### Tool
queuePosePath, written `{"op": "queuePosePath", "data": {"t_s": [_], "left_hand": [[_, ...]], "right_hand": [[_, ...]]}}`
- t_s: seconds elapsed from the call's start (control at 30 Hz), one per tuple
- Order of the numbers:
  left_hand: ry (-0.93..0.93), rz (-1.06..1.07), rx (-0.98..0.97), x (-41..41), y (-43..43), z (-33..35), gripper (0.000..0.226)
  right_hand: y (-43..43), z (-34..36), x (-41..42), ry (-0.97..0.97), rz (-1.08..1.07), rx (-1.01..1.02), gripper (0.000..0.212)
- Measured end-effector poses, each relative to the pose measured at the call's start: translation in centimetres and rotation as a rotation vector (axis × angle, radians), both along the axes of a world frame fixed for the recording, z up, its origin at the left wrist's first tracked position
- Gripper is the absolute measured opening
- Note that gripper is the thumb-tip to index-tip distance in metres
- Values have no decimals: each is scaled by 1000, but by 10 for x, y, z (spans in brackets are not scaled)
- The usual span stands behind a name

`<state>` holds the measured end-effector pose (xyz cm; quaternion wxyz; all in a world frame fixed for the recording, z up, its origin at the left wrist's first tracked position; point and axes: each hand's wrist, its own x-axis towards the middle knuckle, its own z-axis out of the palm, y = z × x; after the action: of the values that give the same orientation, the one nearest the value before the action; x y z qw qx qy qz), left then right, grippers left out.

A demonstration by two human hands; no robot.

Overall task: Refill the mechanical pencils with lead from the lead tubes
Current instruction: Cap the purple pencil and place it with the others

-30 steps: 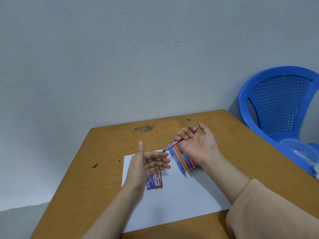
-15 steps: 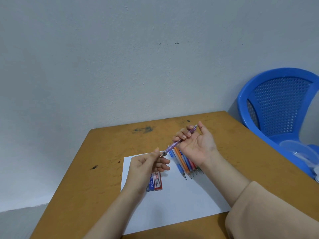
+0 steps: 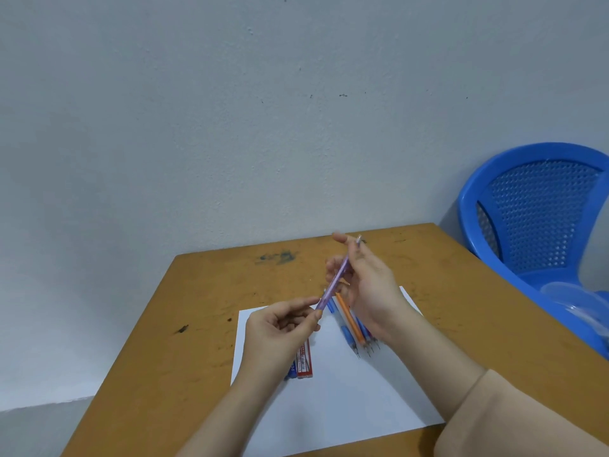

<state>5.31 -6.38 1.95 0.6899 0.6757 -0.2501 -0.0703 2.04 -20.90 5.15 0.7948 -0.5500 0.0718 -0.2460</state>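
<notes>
Lately flat, the left hand [image 3: 276, 331] now pinches the purple pencil [image 3: 331, 288] the right hand [image 3: 372, 285] grips; lead tubes [image 3: 304, 361] lie untouched.

Pale grey plastered wall [image 3: 230, 110] fills the bkgd, w/ a few small dark specks, lit soft & even. Against it stands an ochre-brown wooden table [image 3: 148, 357], top scuffed w/ dark smudges near the far edge & left side. Bright blue plastic chair w/ perforated back [image 3: 540, 219] sits just beside the table's right corner; a strip of grey floor [image 3: 33, 430] shows bottom left.
</notes>
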Motion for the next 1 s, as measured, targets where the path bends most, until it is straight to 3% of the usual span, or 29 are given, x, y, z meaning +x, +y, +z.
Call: {"op": "queuePosePath", "data": {"t_s": [0.07, 0.2, 0.37, 0.47, 0.7, 1.0], "left_hand": [[-38, 0, 15, 2, 0, -2, 30], [-108, -14, 45, 2, 0, -5, 29], [-153, -21, 73, 3, 0, -7, 28], [-203, 25, 107, 5, 2, -6, 23], [-513, 359, 495, 40, 16, -16, 25], [-361, 441, 917, 68, 24, -31, 44]], "right_hand": [[0, -2, 0, 64, -50, -223, 27], [2, -4, -2, 145, -97, -463, 42], [-1, -7, -2, 141, -171, -388, 60], [-6, -7, -2, 125, -215, -349, 58], [-13, -17, 4, 256, -239, -590, 46], [-9, -36, 9, 434, -209, -975, 45]]}}
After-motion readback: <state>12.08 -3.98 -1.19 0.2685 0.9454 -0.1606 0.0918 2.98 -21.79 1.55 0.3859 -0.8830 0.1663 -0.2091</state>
